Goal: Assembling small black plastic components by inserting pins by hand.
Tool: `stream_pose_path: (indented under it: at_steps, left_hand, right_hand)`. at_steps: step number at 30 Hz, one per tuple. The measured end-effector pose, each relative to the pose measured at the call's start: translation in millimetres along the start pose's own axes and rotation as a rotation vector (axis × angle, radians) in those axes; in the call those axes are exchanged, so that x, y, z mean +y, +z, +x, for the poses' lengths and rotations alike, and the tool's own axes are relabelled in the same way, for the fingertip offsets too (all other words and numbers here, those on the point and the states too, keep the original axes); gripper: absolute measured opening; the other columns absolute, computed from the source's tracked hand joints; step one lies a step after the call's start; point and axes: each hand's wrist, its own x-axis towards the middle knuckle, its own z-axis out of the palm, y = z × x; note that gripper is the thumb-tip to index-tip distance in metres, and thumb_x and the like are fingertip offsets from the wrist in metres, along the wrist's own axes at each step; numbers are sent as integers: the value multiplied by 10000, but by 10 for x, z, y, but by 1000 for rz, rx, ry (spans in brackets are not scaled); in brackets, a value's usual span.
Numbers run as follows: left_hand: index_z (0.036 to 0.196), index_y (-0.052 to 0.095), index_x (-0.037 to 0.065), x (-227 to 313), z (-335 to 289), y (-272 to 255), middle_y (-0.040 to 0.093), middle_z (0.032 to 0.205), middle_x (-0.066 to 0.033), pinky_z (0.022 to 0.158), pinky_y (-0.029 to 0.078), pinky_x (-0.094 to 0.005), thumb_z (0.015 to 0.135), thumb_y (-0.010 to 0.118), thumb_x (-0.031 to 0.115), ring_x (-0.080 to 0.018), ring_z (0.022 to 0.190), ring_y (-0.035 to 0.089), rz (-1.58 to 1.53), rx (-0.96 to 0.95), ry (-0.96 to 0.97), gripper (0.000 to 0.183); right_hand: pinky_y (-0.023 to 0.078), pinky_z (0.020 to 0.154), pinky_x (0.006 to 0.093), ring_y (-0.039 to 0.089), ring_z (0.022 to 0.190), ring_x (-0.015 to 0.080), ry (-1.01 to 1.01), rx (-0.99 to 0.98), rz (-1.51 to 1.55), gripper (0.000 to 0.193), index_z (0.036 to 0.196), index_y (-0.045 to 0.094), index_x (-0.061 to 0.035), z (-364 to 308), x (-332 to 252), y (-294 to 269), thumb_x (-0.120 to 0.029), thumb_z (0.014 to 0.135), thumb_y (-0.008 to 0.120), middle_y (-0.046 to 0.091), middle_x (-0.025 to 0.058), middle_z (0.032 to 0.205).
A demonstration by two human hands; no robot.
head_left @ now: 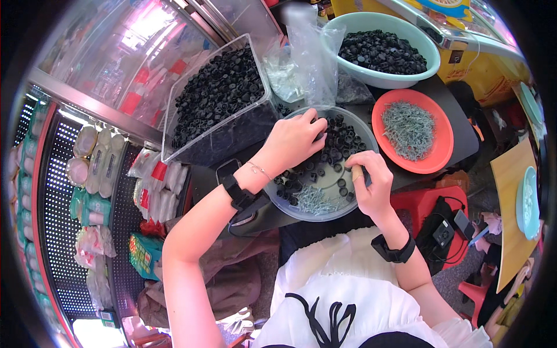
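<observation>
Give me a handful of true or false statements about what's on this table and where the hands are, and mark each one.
1. The left hand reaches into the round grey tray of small black parts. True.
2. The orange plate holds black parts. False: it holds a pile of small silvery metal pieces.
3. The right hand rests at the grey tray's right rim. True.
4. The pale green bowl is empty. False: it is full of black parts.
5. Both wrists wear black bands. True.
6. The clear rectangular bin stands right of the orange plate. False: it stands left of the tray.
</observation>
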Motion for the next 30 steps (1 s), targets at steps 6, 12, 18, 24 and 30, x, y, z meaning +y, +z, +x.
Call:
stream_pose_path:
  at_steps: [6, 12, 18, 24, 30]
  left_hand:
    - [1008, 661, 99, -4, -25, -106, 626, 1047, -61, 879, 516, -415, 909, 687, 278, -265, 1074, 612, -66, -18, 22, 206]
    - [1143, 669, 103, -12, -49, -142, 595, 1264, -127, 1129, 319, -489, 930, 647, 398, -324, 1246, 519, -91, 4, 103, 364]
    - [1232, 641, 134, 40, -79, -226, 516, 1353, -157, 1138, 287, -483, 932, 630, 452, -349, 1301, 445, -102, -55, 91, 438]
    - [1241, 631, 123, -26, -122, -354, 561, 1292, -139, 1079, 371, -462, 887, 681, 324, -341, 1235, 504, -116, 94, 107, 410]
    - [1120, 645, 12, -714, -376, -1211, 647, 1081, -170, 815, 542, -396, 965, 626, 236, -292, 938, 687, -116, 357, -490, 273]
  right_hand:
    - [468, 757, 385, 628, 809, 313, 25, -11, 4, 178, 901, 641, -28, 3, -2, 2, 28, 744, 579, 654, 125, 858]
    - [472, 751, 387, 623, 807, 312, 24, -5, 3, 185, 903, 641, -25, -4, -5, 8, 38, 743, 576, 656, 124, 863]
    - [474, 749, 388, 625, 812, 317, 35, -1, 5, 176, 902, 643, -24, 1, -11, 10, 41, 749, 585, 658, 125, 864]
    - [471, 744, 379, 622, 809, 315, 37, -4, 6, 175, 901, 643, -22, 6, -28, 23, 60, 755, 591, 660, 123, 865]
    - [470, 754, 376, 628, 819, 309, 43, 5, 8, 181, 896, 647, -20, 3, -39, 19, 66, 746, 597, 663, 120, 859]
